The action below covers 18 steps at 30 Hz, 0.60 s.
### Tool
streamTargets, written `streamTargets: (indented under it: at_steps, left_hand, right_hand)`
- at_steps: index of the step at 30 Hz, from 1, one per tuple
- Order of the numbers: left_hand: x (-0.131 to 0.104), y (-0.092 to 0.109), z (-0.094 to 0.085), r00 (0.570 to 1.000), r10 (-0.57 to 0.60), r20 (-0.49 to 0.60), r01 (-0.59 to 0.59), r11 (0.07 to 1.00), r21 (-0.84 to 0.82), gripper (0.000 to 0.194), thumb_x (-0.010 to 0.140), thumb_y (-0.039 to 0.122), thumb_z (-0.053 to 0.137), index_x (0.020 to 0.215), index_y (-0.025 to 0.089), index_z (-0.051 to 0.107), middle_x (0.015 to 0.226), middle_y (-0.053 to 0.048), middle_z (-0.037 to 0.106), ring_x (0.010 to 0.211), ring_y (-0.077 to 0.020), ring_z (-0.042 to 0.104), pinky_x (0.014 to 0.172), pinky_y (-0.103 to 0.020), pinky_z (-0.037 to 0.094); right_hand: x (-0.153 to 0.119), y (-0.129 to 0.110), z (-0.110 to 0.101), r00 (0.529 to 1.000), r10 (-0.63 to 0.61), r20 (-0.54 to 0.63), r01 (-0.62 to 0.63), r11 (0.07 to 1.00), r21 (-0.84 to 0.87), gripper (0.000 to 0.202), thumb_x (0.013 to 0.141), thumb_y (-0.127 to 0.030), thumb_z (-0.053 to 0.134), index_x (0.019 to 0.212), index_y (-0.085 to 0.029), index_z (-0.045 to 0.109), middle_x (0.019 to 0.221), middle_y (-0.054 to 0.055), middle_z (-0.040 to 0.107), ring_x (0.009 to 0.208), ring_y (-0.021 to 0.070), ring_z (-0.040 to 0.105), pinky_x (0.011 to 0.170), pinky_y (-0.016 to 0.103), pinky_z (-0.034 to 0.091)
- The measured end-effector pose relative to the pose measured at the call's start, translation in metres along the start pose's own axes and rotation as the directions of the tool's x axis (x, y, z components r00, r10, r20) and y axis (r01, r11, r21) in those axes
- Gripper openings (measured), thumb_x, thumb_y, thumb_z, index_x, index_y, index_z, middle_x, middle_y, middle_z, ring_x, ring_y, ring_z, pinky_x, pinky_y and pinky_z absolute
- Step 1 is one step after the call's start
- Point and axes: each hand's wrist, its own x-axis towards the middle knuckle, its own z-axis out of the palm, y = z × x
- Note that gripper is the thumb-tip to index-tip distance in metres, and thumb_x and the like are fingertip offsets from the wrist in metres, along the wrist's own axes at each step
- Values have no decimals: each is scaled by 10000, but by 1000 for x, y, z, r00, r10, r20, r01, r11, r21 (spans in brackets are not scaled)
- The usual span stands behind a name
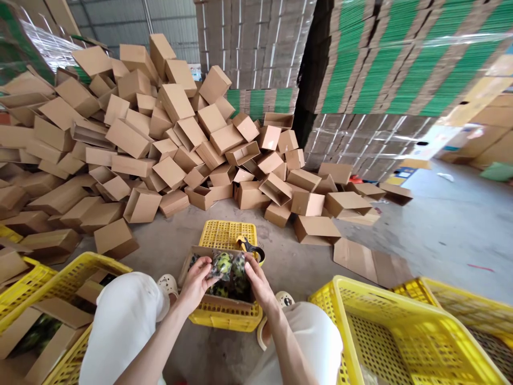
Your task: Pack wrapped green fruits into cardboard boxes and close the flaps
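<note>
In the head view, at lower centre, one upward-open box [234, 303], its long axis going left to right, lies on one yellow crate [226, 321], while left hand [195, 284] and right hand [258, 282] grasp two wrapped green packets [222, 263].

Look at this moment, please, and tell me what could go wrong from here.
The clear bag could slip from the left hand, since its plastic looks slick. The tape dispenser at the yellow crate's far right corner might get knocked off. The loosely heaped cartons beyond could slide towards the crate.
</note>
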Motion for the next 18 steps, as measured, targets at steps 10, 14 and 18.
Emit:
streamTargets:
  at_steps: [10,14,18]
  left_hand:
    - [9,-6,33,994,-35,101,19,989,149,403,728,446,914,929,183,684,852,5,684,897,-159,713,1073,-415,539]
    - [33,-6,-3,999,-15,30,-2,865,502,415,808,542,781,1025,203,681,932,-43,738,969,-214,734,972,-392,573]
    - [57,-7,-29,957,-217,194,-140,241,960,283,921,275,566,1154,180,696,1121,-107,774,1071,-235,730,975,-353,547]
  right_hand:
    - [2,17,8,987,121,110,-113,991,-78,505,708,-612,875,1054,-248,834,1002,58,813,933,297,747,894,460,609]
    - [8,18,0,994,48,-102,-49,999,-5,498,704,-627,860,1036,-257,827,1054,66,809,1020,310,738,948,474,597]
    - [9,9,-3,991,-5,-131,5,1000,1,399,725,-591,843,913,-240,837,1135,101,801,1218,343,672,1079,479,521]
